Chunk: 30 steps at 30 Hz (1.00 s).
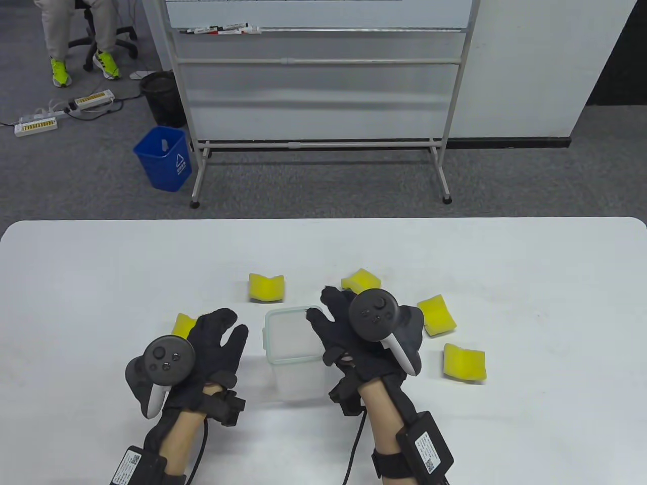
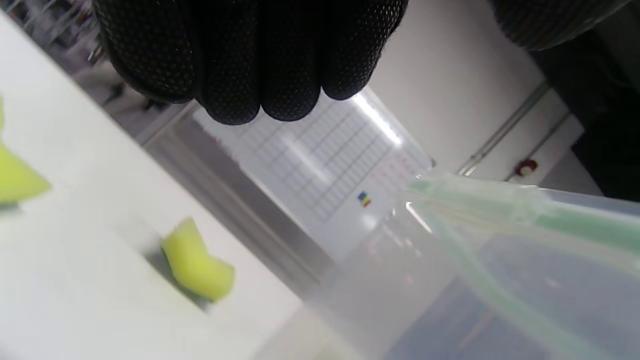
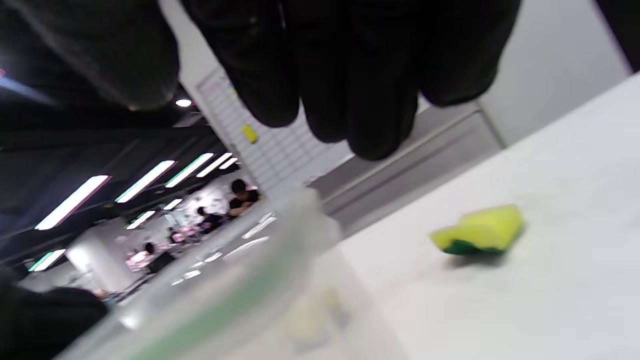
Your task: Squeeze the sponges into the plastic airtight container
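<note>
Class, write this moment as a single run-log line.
container: open, looks empty | sponges: five on table | left hand: empty, beside container | right hand: empty, over rim

Translucent, faintly frosted plastic for the container (image 1: 293,353), smooth and slightly glossy, with a pale green seal strip along its rim. Porous yellow foam for the sponges (image 1: 266,287), matt, one (image 3: 479,231) backed by a darker green layer. Black knit fabric with a fine dotted texture on the left hand (image 2: 250,55); smooth matt white for the table (image 1: 530,283).
</note>
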### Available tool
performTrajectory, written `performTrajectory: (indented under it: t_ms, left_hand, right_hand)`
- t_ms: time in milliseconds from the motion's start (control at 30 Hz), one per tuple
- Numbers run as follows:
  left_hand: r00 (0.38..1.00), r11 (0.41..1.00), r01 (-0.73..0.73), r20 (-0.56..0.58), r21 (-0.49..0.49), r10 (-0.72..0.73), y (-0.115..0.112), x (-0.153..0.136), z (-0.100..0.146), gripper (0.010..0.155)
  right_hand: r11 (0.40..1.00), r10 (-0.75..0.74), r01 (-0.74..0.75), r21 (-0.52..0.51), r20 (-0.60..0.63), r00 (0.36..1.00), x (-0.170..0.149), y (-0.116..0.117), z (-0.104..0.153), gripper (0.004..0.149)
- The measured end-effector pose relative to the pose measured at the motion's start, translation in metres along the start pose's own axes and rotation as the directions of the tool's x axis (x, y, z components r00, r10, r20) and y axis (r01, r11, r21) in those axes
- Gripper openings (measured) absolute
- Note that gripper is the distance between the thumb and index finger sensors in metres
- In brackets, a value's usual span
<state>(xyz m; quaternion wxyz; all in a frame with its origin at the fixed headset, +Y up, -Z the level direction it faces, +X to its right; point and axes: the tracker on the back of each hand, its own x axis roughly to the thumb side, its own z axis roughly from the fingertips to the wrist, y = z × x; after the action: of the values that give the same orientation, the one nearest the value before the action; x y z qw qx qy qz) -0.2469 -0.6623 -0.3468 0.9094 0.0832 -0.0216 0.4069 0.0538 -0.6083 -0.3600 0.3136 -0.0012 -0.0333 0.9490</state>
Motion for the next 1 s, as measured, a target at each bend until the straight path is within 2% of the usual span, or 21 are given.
performTrajectory:
  t_ms: [133, 167, 233, 300, 367, 433, 533, 633, 800, 933, 967, 1000]
  left_hand:
    - [0.986, 0.951, 0.040, -0.142, -0.307, -0.087, -0.013, 0.006, -0.018, 0.082]
    - [0.984, 0.943, 0.039, -0.153, -0.332, -0.094, -0.017, 0.006, -0.022, 0.081]
    - [0.981, 0.934, 0.018, -0.176, -0.356, -0.086, -0.023, 0.005, -0.026, 0.074]
    - [0.984, 0.930, -0.037, -0.177, -0.367, -0.030, -0.028, 0.001, -0.029, 0.069]
    - [0.980, 0.922, -0.112, -0.195, -0.372, 0.041, -0.035, -0.003, -0.029, 0.068]
    - [0.977, 0.916, -0.142, -0.200, -0.375, 0.070, -0.039, -0.005, -0.032, 0.070]
    - [0.985, 0.907, -0.116, -0.162, -0.404, 0.054, -0.039, 0.000, -0.033, 0.068]
    - [0.986, 0.908, -0.131, -0.152, -0.398, 0.075, -0.040, 0.004, -0.032, 0.065]
    - [0.977, 0.898, -0.183, -0.178, -0.400, 0.119, -0.042, 0.001, -0.034, 0.062]
    - [0.963, 0.892, -0.242, -0.203, -0.382, 0.175, -0.042, -0.004, -0.036, 0.057]
    - [0.962, 0.889, -0.252, -0.202, -0.381, 0.186, -0.042, -0.005, -0.036, 0.057]
    - [0.959, 0.885, -0.262, -0.210, -0.385, 0.192, -0.043, -0.006, -0.036, 0.057]
  right_hand:
    - [0.997, 0.060, -0.055, 0.045, -0.107, 0.992, -0.014, 0.020, -0.012, 0.076]
    - [0.995, 0.068, -0.059, 0.084, -0.117, 0.991, -0.017, 0.026, -0.015, 0.076]
    - [0.989, 0.049, -0.028, 0.148, -0.139, 0.989, -0.024, 0.030, -0.020, 0.077]
    - [0.980, -0.044, 0.074, 0.186, -0.159, 0.986, -0.029, 0.030, -0.023, 0.074]
    - [0.962, -0.041, 0.083, 0.262, -0.162, 0.986, -0.034, 0.032, -0.026, 0.074]
    - [0.919, -0.113, 0.172, 0.355, -0.181, 0.977, -0.041, 0.038, -0.031, 0.073]
    - [0.892, -0.173, 0.238, 0.384, -0.196, 0.965, -0.047, 0.038, -0.032, 0.070]
    - [0.906, -0.155, 0.212, 0.367, -0.178, 0.972, -0.048, 0.034, -0.031, 0.067]
    - [0.854, -0.308, 0.371, 0.364, -0.222, 0.925, -0.063, 0.041, -0.035, 0.066]
    - [0.849, -0.349, 0.411, 0.333, -0.232, 0.908, -0.068, 0.044, -0.035, 0.063]
    - [0.863, -0.374, 0.421, 0.280, -0.208, 0.904, -0.068, 0.039, -0.032, 0.049]
    - [0.876, -0.394, 0.438, 0.204, -0.221, 0.892, -0.065, 0.040, -0.031, 0.048]
